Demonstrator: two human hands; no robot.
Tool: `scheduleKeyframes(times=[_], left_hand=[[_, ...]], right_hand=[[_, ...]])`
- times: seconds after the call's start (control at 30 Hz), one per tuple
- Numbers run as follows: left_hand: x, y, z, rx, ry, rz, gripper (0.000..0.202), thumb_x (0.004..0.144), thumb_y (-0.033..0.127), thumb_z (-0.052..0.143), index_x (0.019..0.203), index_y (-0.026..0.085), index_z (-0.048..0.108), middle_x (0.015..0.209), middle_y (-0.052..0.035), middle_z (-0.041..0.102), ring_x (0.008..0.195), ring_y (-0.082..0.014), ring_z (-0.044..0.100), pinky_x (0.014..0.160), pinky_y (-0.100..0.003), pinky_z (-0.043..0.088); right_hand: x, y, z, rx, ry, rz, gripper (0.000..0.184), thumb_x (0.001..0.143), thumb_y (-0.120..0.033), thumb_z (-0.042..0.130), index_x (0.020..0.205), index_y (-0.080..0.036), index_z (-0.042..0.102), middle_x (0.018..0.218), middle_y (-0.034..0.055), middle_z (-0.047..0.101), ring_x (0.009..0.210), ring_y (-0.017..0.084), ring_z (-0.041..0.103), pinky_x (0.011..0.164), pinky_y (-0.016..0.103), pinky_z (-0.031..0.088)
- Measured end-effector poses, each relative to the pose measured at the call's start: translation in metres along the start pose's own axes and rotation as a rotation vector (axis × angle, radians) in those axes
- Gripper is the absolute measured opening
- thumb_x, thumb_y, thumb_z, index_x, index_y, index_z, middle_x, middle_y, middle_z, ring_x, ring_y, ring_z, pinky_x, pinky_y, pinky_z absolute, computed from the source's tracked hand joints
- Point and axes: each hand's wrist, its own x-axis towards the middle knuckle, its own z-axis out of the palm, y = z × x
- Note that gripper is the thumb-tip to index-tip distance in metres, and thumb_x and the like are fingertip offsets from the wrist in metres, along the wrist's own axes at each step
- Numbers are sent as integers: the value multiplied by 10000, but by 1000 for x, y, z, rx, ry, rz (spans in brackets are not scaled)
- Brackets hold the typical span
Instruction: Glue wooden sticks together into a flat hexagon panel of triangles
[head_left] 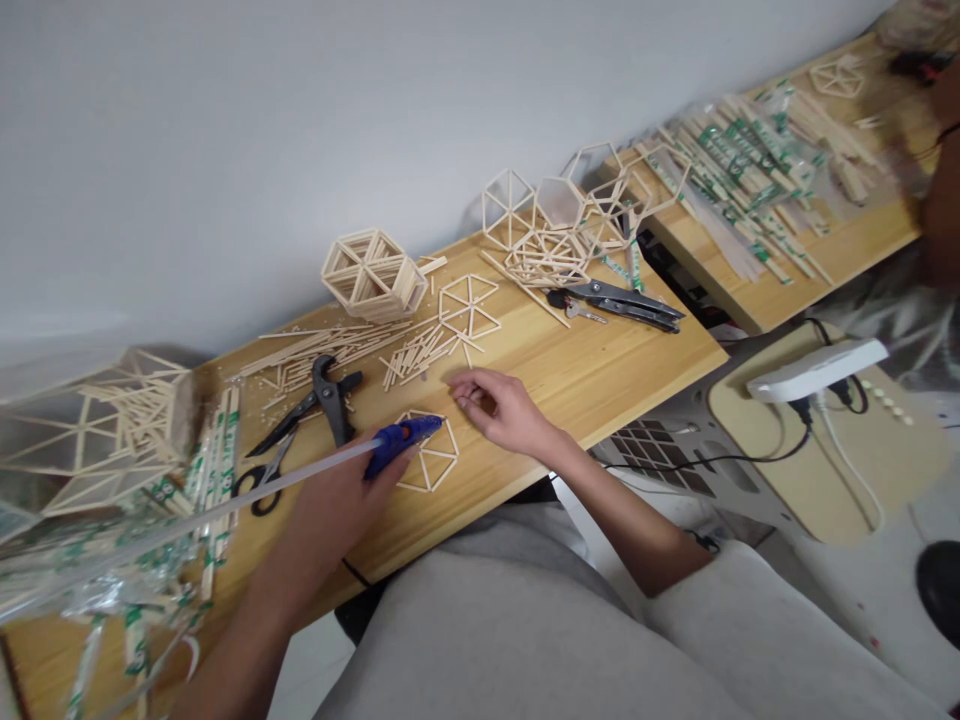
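Observation:
My left hand (341, 505) is closed round a blue glue gun (401, 442) with a clear glue stick (225, 505) trailing out behind it. The gun's nozzle points over a flat hexagon of wooden sticks (429, 452) lying on the wooden table (600, 365). My right hand (499, 405) rests on the table just right of the hexagon. Its fingers are curled together near the hexagon's upper right corner. What they pinch, if anything, is too small to see.
Loose sticks (420, 350), another flat hexagon (469, 305) and a stacked stick block (371, 275) lie behind. Black cutters (326, 395), scissors (259, 480) and pliers (626, 300) are on the table. Wrapped chopsticks (112, 560) are heaped left. Another person's arm (943, 170) shows far right.

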Motion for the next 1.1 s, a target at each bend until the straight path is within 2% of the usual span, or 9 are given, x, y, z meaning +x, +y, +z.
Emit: scheduleKeyframes(times=[0.17,0.4,0.77,1.1], left_hand=[[-3,0,0,30,10,10,344,979,553,571,1002,260,749,874,-49,786,844,-283,758,726,-363,562],[-1,3,1,28,17,-19,354,971,563,571,946,261,753,846,-55,783,830,-298,760,729,-382,559],[0,6,0,-1,53,-19,354,964,571,577,969,271,764,883,-66,798,907,-322,773,782,-397,581],[2,7,1,-17,16,-13,352,982,545,574,1052,264,773,938,-61,804,947,-304,773,831,-381,584]], right_hand=[[0,0,0,-7,-6,7,263,945,-134,571,1183,-179,672,975,57,745,850,156,708,794,286,591],[0,0,0,5,-4,2,262,941,-129,563,1176,-173,670,974,56,741,848,155,705,792,285,588],[0,1,0,-13,-13,19,273,936,-121,573,1183,-182,670,988,56,750,851,160,708,797,292,588],[0,-1,-1,4,0,-8,264,935,-113,568,1171,-160,675,973,66,742,858,163,713,800,292,589]])
